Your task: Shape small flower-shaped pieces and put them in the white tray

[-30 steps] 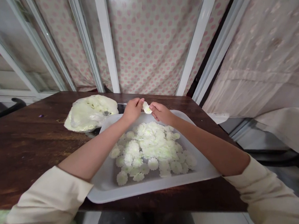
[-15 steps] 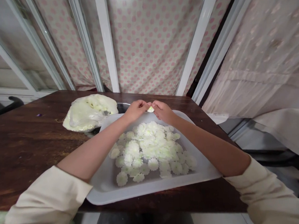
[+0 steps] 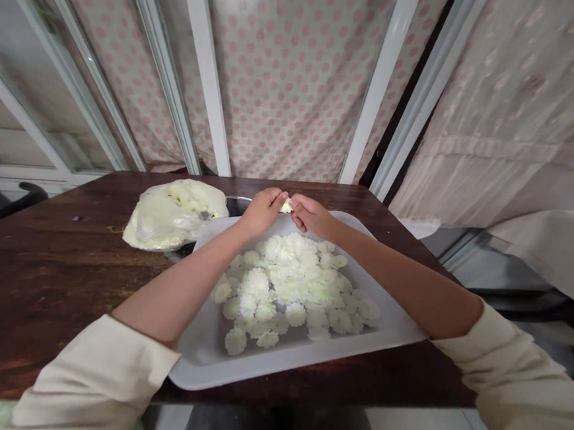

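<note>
Above the far rim of a white plastic tub (image 3: 299,363), my left hand (image 3: 265,211) and my right hand (image 3: 311,213) meet with closed fingers. Between their fingertips is a small white artificial-looking flower (image 3: 286,206) with a yellow-green centre, pinched from both sides. Inside the tub lies a loose heap of similar white flowers (image 3: 296,277), thickest in the middle, with single ones spread towards the near side. My fingers partly cover the held flower, so its underside is hidden.
Left of the tub, a clear plastic bag (image 3: 175,214) full of pale yellowish pieces rests on the dark wooden table (image 3: 63,279). A dark round dish (image 3: 239,205) shows partly behind my left wrist. A dotted curtain (image 3: 297,88) hangs beyond the table.
My left hand has turned slightly and its fingers are closed more around the flower, which has shifted a little left. The heap in the tub looks the same.
</note>
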The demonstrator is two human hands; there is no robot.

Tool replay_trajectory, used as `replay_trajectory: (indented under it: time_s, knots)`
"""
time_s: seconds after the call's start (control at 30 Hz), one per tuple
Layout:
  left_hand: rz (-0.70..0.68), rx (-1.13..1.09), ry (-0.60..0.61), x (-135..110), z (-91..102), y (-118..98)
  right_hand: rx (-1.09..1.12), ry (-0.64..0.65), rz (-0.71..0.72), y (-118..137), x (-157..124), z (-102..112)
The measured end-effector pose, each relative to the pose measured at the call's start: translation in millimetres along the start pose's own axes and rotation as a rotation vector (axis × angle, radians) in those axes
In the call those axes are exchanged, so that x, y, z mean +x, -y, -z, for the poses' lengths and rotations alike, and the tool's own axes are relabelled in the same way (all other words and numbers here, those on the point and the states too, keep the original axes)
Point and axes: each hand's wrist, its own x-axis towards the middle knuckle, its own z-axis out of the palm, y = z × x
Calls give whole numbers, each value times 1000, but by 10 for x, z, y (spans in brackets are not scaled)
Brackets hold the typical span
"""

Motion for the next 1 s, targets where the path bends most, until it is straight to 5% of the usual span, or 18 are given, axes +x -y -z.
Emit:
replay_trajectory:
  time_s: [1.0]
  knots:
    - [149,-134,-22,-29,-60,25,72,52,42,3,8,15]
